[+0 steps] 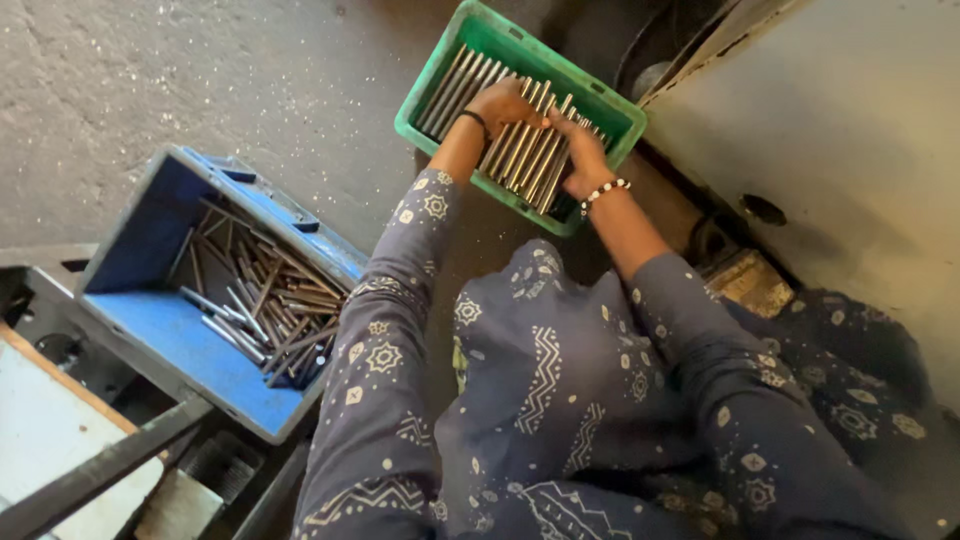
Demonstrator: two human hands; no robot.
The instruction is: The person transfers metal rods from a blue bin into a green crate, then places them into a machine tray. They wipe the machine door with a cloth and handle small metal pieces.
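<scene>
A green plastic crate (432,118) sits on the floor ahead of me, filled with several shiny metal rods (520,150) lying side by side. My left hand (505,103) rests on top of the rods, fingers curled over a bunch of them. My right hand (583,155), with a bead bracelet at the wrist, presses on the rods at the crate's right side. Both arms wear blue-grey patterned sleeves. Whether either hand grips rods or only pushes on them is unclear.
A blue plastic crate (170,330) at my left holds a loose heap of darker metal rods (265,310). A pale machine panel (850,140) rises at the right. A dark metal bar (100,465) crosses the lower left. Concrete floor (200,70) lies beyond.
</scene>
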